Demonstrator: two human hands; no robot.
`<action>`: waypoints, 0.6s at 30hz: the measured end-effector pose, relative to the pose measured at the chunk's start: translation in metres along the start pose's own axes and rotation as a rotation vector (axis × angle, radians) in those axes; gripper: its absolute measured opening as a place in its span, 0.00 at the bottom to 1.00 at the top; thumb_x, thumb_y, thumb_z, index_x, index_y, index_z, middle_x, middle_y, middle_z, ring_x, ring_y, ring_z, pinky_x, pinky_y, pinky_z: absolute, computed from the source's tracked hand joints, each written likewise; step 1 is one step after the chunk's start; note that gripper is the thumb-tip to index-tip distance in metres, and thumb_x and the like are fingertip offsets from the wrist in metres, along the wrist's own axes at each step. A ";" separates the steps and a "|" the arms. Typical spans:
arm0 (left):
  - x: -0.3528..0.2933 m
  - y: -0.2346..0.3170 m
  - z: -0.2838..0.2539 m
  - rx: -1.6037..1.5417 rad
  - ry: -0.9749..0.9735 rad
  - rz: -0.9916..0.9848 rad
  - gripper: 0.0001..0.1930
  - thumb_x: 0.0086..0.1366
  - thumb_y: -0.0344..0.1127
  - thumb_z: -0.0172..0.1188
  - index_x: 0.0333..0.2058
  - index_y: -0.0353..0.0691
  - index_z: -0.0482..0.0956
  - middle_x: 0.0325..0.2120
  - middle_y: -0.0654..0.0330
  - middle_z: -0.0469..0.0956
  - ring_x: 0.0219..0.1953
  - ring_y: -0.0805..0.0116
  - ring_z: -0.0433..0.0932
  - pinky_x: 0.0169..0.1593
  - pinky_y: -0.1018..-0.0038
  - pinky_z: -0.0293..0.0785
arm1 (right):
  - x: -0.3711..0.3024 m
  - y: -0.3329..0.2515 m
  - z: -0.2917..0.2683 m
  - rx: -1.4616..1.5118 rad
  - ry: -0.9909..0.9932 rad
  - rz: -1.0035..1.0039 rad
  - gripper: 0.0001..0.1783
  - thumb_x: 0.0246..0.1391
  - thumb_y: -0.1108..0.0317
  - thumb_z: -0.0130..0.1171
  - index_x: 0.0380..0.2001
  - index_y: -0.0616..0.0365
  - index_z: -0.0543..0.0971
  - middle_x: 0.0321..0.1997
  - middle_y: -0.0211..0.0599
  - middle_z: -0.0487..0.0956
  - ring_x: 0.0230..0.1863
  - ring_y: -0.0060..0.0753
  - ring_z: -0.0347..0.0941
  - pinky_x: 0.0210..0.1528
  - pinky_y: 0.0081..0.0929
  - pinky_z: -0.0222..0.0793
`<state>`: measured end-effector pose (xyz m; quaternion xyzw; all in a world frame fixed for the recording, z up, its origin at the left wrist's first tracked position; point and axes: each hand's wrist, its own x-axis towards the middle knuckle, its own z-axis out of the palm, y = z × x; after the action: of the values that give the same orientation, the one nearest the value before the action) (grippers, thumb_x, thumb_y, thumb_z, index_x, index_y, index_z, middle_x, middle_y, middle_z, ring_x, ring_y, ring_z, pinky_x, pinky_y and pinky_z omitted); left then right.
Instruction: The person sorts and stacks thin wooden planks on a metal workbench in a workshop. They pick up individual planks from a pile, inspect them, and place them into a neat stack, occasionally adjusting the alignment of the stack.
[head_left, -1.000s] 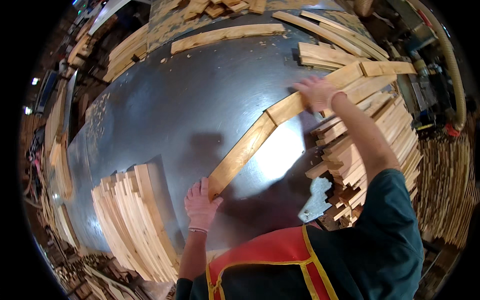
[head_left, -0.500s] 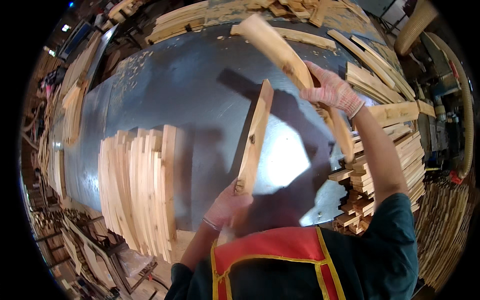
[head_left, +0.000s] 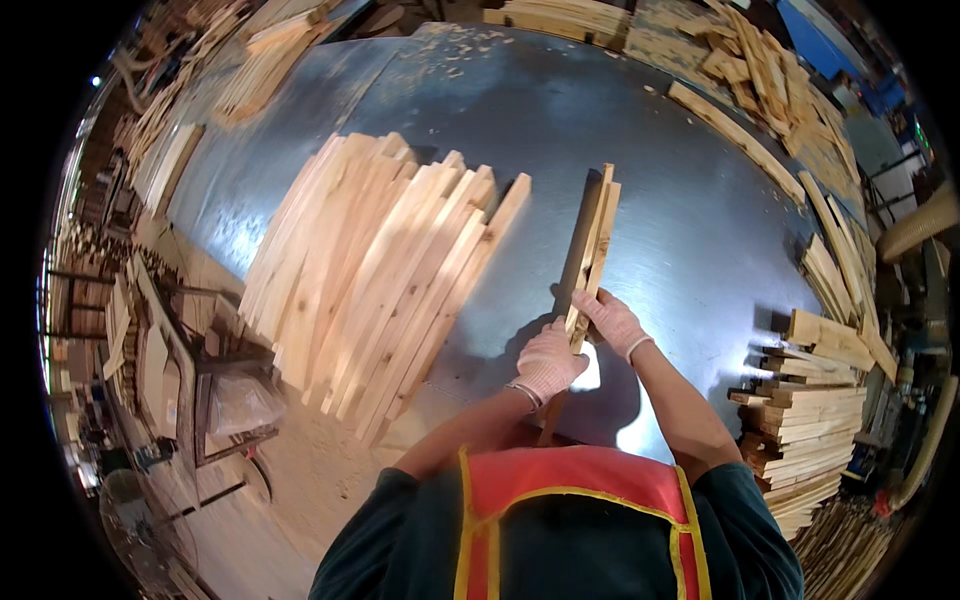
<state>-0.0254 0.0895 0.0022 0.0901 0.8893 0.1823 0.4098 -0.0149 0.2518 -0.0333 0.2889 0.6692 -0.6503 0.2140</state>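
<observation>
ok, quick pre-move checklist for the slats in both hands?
1. Left hand gripping the held slats: ok.
2. Right hand gripping them too: ok.
3. Slats bundled flush, on edge: ok, upper ends slightly staggered.
4. Bare table around the bundle: ok.
5. Fanned stack to the left apart from the bundle: ok.
6. Lower slat ends: cannot tell, hidden behind the hands.

I see no label, no sign and no screen around me. The only thing like a package is a clear plastic bag (head_left: 240, 400), crumpled, hanging in a dark metal frame (head_left: 215, 375) at my left, beside the table's edge.
</observation>
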 end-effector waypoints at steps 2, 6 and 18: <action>-0.002 -0.025 -0.014 -0.275 0.112 0.146 0.38 0.58 0.46 0.70 0.65 0.35 0.72 0.52 0.46 0.80 0.52 0.55 0.83 0.56 0.61 0.80 | -0.013 -0.017 0.009 0.107 0.032 -0.049 0.40 0.65 0.37 0.64 0.64 0.61 0.75 0.37 0.31 0.82 0.31 0.25 0.77 0.34 0.23 0.74; -0.050 -0.100 -0.095 -0.826 0.101 0.351 0.24 0.61 0.38 0.67 0.55 0.33 0.79 0.37 0.51 0.83 0.40 0.63 0.83 0.46 0.65 0.80 | -0.041 -0.012 -0.012 0.224 0.025 -0.168 0.49 0.65 0.46 0.67 0.76 0.68 0.61 0.46 0.33 0.83 0.43 0.24 0.77 0.48 0.28 0.77; -0.065 -0.268 -0.185 0.267 0.474 -0.403 0.48 0.63 0.29 0.66 0.79 0.43 0.52 0.68 0.50 0.74 0.64 0.52 0.78 0.62 0.57 0.75 | -0.089 0.060 -0.097 -0.098 0.335 -0.187 0.44 0.65 0.44 0.63 0.73 0.64 0.67 0.62 0.49 0.83 0.64 0.41 0.78 0.68 0.30 0.70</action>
<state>-0.1271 -0.2229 0.0517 -0.0795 0.9757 -0.0048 0.2041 0.0995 0.3380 -0.0126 0.3188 0.7504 -0.5766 0.0520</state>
